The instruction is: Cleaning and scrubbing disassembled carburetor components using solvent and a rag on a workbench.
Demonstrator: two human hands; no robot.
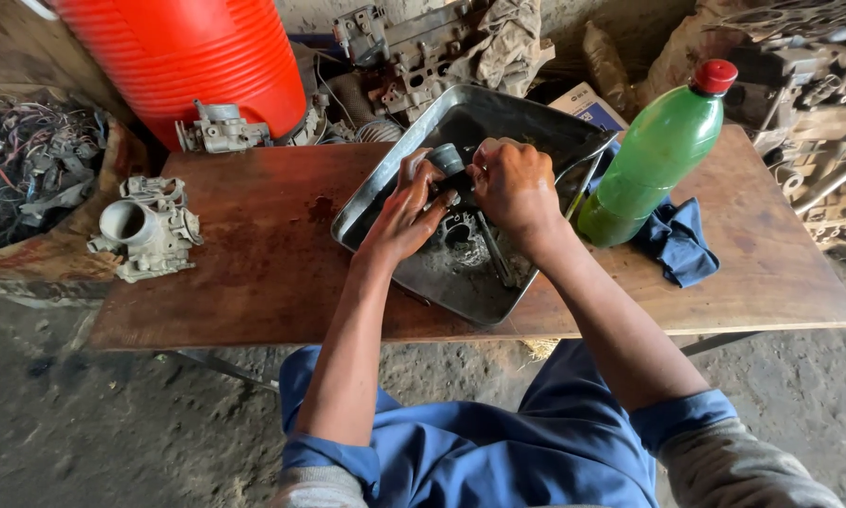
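Gripping a small grey metal part (447, 158) with both hands, I hold it over the metal tray (385, 179) on the wooden table (254, 273). My left hand (406, 209) curls its fingers around the part's near side; my right hand (512, 183) closes over it from the far side. 1 green plastic bottle (654, 155) leans just beside the tray on a blue rag (679, 243), and a carburettor body (148, 226) sits well apart at the table's left end.

Soft, even daylight fills the scene, brightest on the table (254, 273) and the red barrel (183, 56). Shadows stay faint. The metal tray (385, 188) shows a dull sheen. Wide-angle distortion bends the edges; focus is sharp centrally, softer at the corners.
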